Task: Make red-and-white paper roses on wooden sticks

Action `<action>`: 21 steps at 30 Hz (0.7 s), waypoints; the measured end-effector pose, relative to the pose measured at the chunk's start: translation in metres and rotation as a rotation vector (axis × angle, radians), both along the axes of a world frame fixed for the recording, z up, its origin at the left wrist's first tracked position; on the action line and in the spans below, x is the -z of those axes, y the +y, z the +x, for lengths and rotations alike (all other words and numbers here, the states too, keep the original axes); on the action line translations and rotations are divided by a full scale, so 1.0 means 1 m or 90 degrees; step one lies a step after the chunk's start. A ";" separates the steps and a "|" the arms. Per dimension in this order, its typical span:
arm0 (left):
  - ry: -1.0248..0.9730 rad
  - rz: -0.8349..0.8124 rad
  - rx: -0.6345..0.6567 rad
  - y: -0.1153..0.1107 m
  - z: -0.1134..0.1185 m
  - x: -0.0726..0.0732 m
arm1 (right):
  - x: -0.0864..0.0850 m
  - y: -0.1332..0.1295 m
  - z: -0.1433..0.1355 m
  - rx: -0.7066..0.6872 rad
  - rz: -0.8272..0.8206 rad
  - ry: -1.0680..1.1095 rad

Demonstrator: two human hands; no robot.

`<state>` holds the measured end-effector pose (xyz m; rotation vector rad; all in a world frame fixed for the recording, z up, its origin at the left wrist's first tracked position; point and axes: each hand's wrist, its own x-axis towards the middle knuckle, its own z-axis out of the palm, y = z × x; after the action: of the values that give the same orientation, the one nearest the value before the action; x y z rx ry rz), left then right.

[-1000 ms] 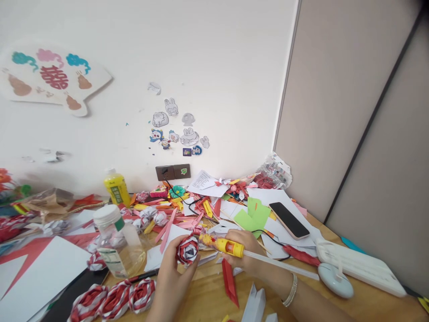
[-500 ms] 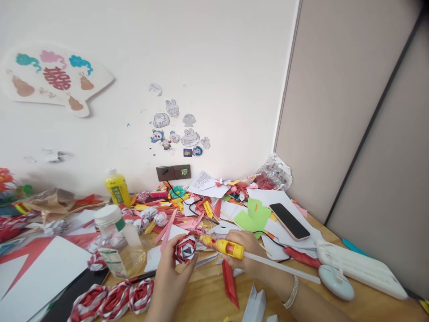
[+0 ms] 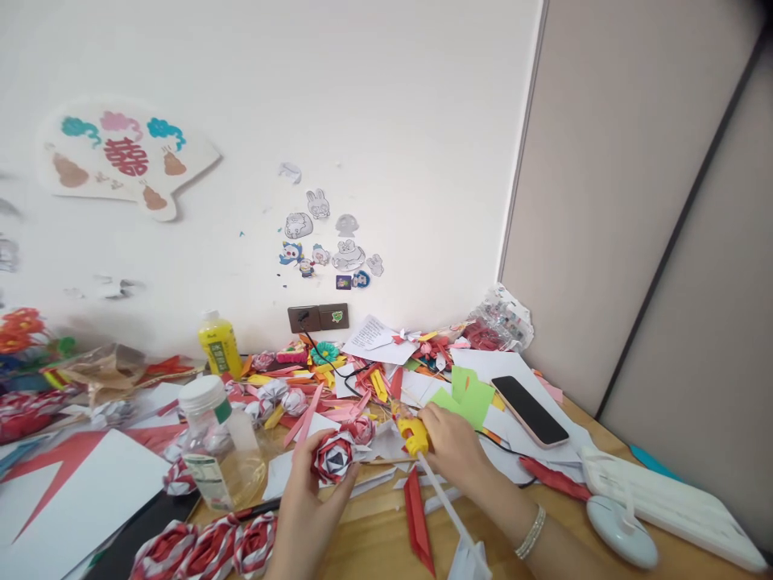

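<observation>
Between the thumb and fingers of my left hand (image 3: 314, 487) is a red and white folded paper flower (image 3: 335, 457), its dark centre facing me. My right hand (image 3: 450, 443) is closed around a yellow hot glue gun (image 3: 414, 435). A long white glue stick (image 3: 450, 511) sticks out of its back end toward me. The glue gun's nozzle points away, toward the paper pile, apart from the flower. Just behind the held flower lies a pinkish paper flower (image 3: 362, 429). Below my left hand sit several red and white paper flowers (image 3: 208, 548) in a row.
Left of my hands stands a clear jar (image 3: 211, 443) with a white lid; a yellow bottle (image 3: 219, 345) is behind it. Paper scraps cover the desk's back. On the right are a phone (image 3: 530, 411), a mouse (image 3: 622, 532) and a white keyboard (image 3: 673, 507). A black cord runs to the wall socket (image 3: 318, 317).
My right hand has drawn the glue gun away from the flower and turned it, so the glue stick points more toward me. My left hand still holds the flower. The view has shifted slightly.
</observation>
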<state>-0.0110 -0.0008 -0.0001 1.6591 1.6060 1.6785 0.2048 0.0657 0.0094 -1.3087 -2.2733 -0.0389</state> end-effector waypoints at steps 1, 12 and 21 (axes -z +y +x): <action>-0.004 0.000 0.004 0.000 0.000 0.001 | 0.002 0.002 0.000 0.012 -0.033 0.028; -0.007 -0.040 0.104 -0.009 0.015 -0.001 | -0.015 -0.041 -0.025 -0.367 -0.302 0.406; 0.053 -0.039 0.121 -0.011 0.020 0.002 | -0.017 -0.047 -0.028 -0.352 -0.058 0.247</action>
<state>0.0086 -0.0119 -0.0018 1.8087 1.4679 1.4711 0.1764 0.0189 0.0267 -0.6155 -2.2242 0.4710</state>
